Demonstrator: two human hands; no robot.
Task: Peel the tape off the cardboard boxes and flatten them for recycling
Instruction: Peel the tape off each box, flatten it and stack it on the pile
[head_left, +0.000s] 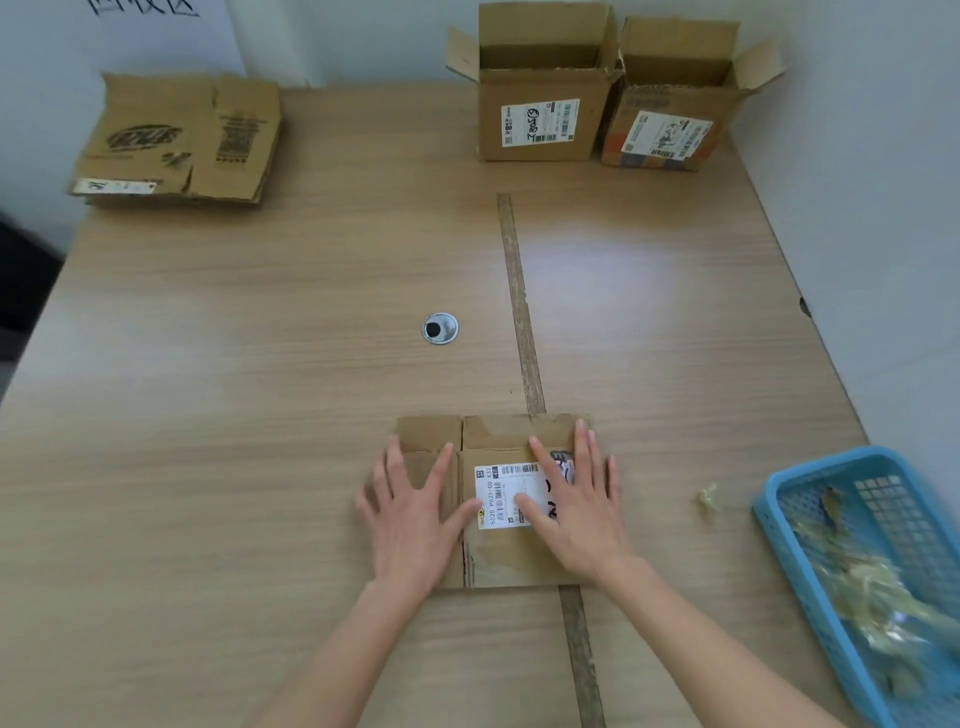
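Hands, left hand (410, 514) and right hand (576, 512), are pressing flattened box (498, 558) with fingers spread flat; open boxes (540, 104) are standing far across bench (260, 364), blue basket (810, 587) sitting right.

I see a light wooden table (260, 389) with a round silver cable grommet (440, 328) mid-surface, a worn brownish strip (519, 301) running lengthwise just right of it, white wall (363, 36) behind.

The tabletop (260, 364) is pale wood grain, with a darker scuffed strip (519, 291) running along it. On it, the flattened box (506, 558) is brown, its label (506, 493) white with black barcodes. Right of the box, a basket (831, 467) — bright blue, gridded — holds yellowish tape (878, 592).
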